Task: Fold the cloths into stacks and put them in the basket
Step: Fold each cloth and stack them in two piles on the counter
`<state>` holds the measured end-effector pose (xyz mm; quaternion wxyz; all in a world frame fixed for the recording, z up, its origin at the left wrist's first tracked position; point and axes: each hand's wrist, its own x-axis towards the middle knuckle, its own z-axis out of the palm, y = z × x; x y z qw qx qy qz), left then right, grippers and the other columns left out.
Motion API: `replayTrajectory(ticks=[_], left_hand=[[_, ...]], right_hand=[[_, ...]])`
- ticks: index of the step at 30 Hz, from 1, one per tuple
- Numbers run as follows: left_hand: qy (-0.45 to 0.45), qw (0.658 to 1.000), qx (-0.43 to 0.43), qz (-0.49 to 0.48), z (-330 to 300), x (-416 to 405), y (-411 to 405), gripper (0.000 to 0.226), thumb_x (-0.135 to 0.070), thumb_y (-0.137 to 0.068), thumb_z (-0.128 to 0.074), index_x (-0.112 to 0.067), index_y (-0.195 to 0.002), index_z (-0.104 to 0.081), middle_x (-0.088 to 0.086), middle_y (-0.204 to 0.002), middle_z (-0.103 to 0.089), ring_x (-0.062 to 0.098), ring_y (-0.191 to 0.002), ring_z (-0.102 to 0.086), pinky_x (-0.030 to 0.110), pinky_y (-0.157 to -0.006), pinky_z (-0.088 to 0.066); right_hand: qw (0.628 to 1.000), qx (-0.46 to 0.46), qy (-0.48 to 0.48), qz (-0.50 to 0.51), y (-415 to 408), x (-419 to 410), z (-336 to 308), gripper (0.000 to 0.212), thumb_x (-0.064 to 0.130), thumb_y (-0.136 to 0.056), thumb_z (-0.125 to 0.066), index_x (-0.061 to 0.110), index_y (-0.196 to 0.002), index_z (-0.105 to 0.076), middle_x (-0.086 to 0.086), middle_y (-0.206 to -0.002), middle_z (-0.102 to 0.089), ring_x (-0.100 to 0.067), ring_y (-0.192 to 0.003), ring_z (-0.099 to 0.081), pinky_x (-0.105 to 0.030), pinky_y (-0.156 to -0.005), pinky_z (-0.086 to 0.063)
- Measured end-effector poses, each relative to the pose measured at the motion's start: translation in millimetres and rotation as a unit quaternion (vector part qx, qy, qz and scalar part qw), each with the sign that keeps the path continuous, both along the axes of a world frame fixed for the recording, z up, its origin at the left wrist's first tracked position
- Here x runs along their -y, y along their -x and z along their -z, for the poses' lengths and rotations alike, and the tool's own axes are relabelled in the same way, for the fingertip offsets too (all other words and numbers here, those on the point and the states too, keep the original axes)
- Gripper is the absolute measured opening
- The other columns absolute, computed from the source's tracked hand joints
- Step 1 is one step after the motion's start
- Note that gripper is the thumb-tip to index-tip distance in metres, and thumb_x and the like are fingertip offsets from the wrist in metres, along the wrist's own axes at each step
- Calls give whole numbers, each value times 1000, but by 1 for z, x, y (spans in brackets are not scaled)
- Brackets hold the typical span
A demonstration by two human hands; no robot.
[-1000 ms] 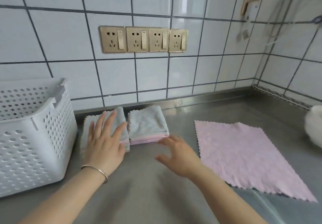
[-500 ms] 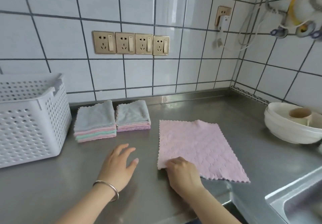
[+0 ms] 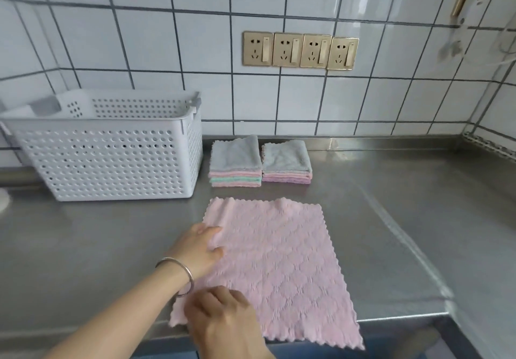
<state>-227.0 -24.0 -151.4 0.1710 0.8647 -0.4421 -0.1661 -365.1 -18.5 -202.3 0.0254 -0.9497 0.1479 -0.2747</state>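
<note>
Pink cloth (image 3: pixel 282 269) lying flat on the steel desk (image 3: pixel 391 219), its near edge overhanging the front lip; left hand (image 3: pixel 201 249) rests on the left edge with fingers curled at the hem, right hand (image 3: pixel 223 322) pinches the near-left corner. For a clean fold, both left corners should probably travel together to the right edge. Two folded stacks (image 3: pixel 259 163) sit beside the basket (image 3: pixel 111 160)
</note>
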Motion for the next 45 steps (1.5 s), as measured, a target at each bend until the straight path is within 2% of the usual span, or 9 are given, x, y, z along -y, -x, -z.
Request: replayTrajectory(ticks=[5, 11, 16, 25, 32, 36, 39, 42, 45], left_hand=[[20, 997, -8, -76, 1, 0, -24, 46, -26, -85, -56, -21, -130, -51, 8, -138, -40, 24, -128, -42, 27, -108, -30], [89, 984, 11, -152, -3, 41, -55, 28, -17, -86, -53, -16, -114, -57, 14, -125, -48, 32, -110, -55, 32, -94, -43], [105, 977, 47, -178, 6, 71, -56, 24, -10, -89, -47, -17, -110, -52, 12, -125, -42, 36, -98, -59, 38, -86, -47], [147, 970, 79, -178, 21, 71, -77, 33, 3, -85, -41, -14, -112, -51, 13, -122, -47, 35, -99, -55, 36, -79, -44], [-15, 986, 152, 60, 1, 31, -44, 70, -57, -79, -42, -23, -140, -34, -2, -152, -26, 21, -140, -20, 37, -115, -23], [-97, 956, 146, 236, 1, -21, 10, 114, -89, -54, -3, -26, -149, -8, -6, -159, 0, 16, -147, 4, 38, -118, 5], [-114, 947, 141, 267, 10, -51, 27, 124, -89, -43, 9, -25, -149, 2, -5, -158, 15, 16, -145, 18, 37, -116, 10], [-124, 941, 160, 272, 16, -70, 31, 119, -88, -46, -4, -26, -148, 10, -6, -153, 26, 17, -141, 28, 35, -114, 15], [-120, 933, 186, 284, 23, -82, 27, 109, -88, -60, -17, -29, -146, 15, -9, -145, 33, 14, -136, 33, 34, -117, 14]], right_hand=[[987, -41, -142, -60, 29, 33, -47, 34, 51, -78, -46, 30, -84, -72, 13, -82, -69, -10, -75, -63, -19, -58, -51], [868, -45, -278, 408, 31, 193, -61, 37, 31, -89, -46, 10, -115, -62, -14, -123, -56, -32, -113, -52, -35, -88, -47], [795, -118, -345, 484, 19, 231, -49, 41, 25, -88, -44, 4, -121, -56, -15, -126, -55, -33, -117, -51, -36, -95, -47], [815, -131, -284, 488, 9, 238, -48, 34, 14, -94, -39, 2, -122, -54, -16, -127, -55, -32, -119, -50, -36, -93, -44], [963, -130, -90, 216, 28, 179, -63, 41, 35, -89, -55, 24, -128, -49, 0, -130, -47, -24, -122, -39, -35, -94, -36], [978, -167, -114, 54, 61, 118, -51, 41, 32, -88, -52, 26, -128, -53, 7, -137, -45, -19, -126, -38, -34, -101, -38], [981, -155, -112, 17, 85, 95, -32, 60, 61, -88, -30, 24, -128, -56, 5, -138, -50, -21, -126, -47, -39, -103, -42], [977, -185, -106, 6, 109, 93, -21, 86, 81, -76, -5, 34, -142, -33, 15, -153, -21, -6, -141, -19, -25, -117, -10], [972, -228, -61, -7, 129, 96, -16, 91, 83, -70, -26, 36, -146, -11, 18, -153, 1, -3, -143, 1, -23, -115, 7]])
